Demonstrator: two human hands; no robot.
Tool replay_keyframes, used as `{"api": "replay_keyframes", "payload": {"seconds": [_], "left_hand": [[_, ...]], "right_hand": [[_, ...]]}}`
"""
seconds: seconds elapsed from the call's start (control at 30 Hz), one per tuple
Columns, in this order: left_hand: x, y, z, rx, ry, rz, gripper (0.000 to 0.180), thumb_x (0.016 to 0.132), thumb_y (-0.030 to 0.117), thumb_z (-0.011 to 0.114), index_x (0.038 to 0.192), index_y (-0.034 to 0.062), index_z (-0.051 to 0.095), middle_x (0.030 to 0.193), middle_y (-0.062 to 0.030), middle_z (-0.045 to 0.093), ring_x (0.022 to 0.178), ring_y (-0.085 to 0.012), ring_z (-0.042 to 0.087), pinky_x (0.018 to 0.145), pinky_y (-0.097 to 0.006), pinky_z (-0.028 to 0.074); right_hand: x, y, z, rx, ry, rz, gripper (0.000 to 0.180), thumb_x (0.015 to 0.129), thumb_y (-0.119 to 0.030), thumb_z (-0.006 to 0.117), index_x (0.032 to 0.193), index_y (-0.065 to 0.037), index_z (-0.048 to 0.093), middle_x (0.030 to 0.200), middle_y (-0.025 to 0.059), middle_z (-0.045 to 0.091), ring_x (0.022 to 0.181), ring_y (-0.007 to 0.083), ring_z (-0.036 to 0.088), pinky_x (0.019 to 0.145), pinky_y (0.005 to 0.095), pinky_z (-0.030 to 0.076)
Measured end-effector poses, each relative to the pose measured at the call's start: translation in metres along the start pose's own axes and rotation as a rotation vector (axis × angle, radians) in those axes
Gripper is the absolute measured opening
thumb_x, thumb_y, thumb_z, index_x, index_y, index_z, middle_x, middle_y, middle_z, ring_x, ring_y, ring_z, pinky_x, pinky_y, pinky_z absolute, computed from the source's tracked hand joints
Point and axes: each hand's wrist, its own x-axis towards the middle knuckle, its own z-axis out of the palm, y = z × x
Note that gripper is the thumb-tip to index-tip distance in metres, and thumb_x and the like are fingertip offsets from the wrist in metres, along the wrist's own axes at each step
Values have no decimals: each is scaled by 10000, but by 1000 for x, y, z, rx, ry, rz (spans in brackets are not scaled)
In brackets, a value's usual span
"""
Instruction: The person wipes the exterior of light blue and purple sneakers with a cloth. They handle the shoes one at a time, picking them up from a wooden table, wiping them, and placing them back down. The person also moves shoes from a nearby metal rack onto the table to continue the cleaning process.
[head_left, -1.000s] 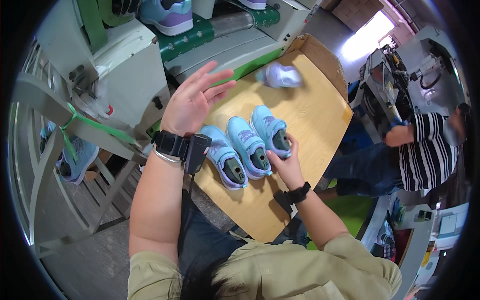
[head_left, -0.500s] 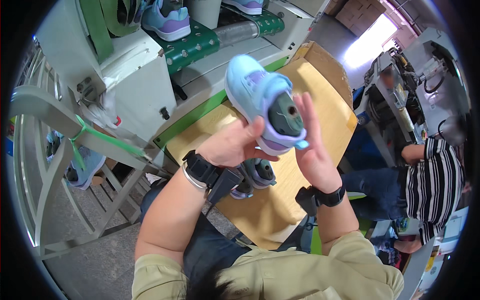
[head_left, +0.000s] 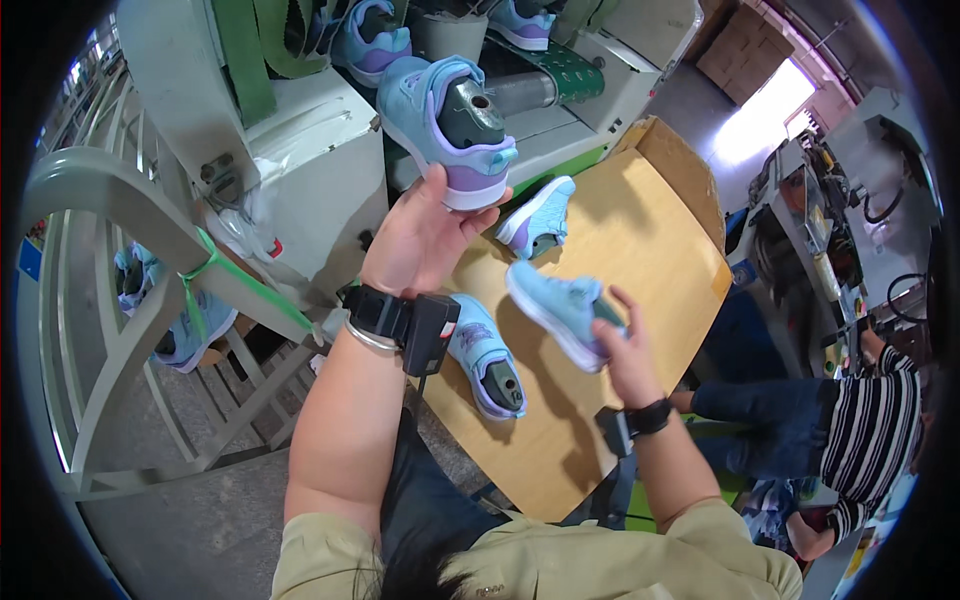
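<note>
My left hand (head_left: 415, 240) is closed round the heel of a light blue and lilac sneaker (head_left: 415, 105), raised beside the green belt with its toe pointing away. A dark green shoe last (head_left: 472, 112) fills its opening. Lower and to the right, my right hand (head_left: 632, 355) grips the heel end of another blue sneaker (head_left: 555, 300), tilted above the cardboard-coloured tabletop (head_left: 640, 260). On that top lie two more sneakers: one (head_left: 480, 345) by my left wrist with a last inside, and one (head_left: 540, 215) farther back, toe to the upper right.
A machine with a perforated green belt (head_left: 578, 75) carries sneakers (head_left: 372, 42) at the far side. A cardboard flap (head_left: 675, 170) borders the table. Grey metal rails (head_left: 120, 190) and a rack with sneakers stand left. A person in a striped top (head_left: 870, 430) works at the right.
My left hand has carried its sneaker up and left toward the belt. My right hand has come away from it, moved down and now holds another sneaker. One sneaker now lies farther back.
</note>
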Motion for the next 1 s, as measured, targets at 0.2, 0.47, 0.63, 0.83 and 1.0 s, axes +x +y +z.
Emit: {"api": "replay_keyframes", "payload": {"seconds": [0.2,0.47,0.63,0.83,1.0], "left_hand": [[-6,-1,-6,17,72,100,441,991,192,614,1372,13,485,1364,-157,558,1305,-342,525,1081,-369,469],[3,-4,-3,-89,109,107,412,981,224,634,1334,57,499,1341,-120,584,1267,-281,563,1065,-375,468],[-4,4,-10,-124,93,155,503,1020,267,538,1439,10,430,1464,-186,476,1404,-366,409,1145,-446,385],[0,1,-2,-178,88,143,533,1012,280,539,1459,20,411,1513,-178,434,1427,-373,370,1176,-511,308],[-8,6,-8,-151,77,157,545,1018,291,520,1481,33,393,1552,-178,380,1439,-367,350,1170,-504,308]], "right_hand": [[99,-120,-6,-71,106,-646,513,950,-209,669,1383,-58,440,1248,93,553,1091,151,565,922,292,483],[296,-179,24,-667,141,-787,695,840,-389,768,1420,-104,512,1277,261,619,1159,339,623,992,366,464],[264,-148,68,-646,685,-1263,356,888,-300,705,1155,-76,635,1126,141,617,1108,345,553,959,431,425],[194,33,64,-1013,14,-876,256,943,-336,618,1086,-127,659,1290,150,562,1230,383,485,1055,491,360],[150,47,30,-811,-202,-641,557,902,-321,683,1354,-60,490,1391,224,454,1286,405,436,1099,423,344]]}}
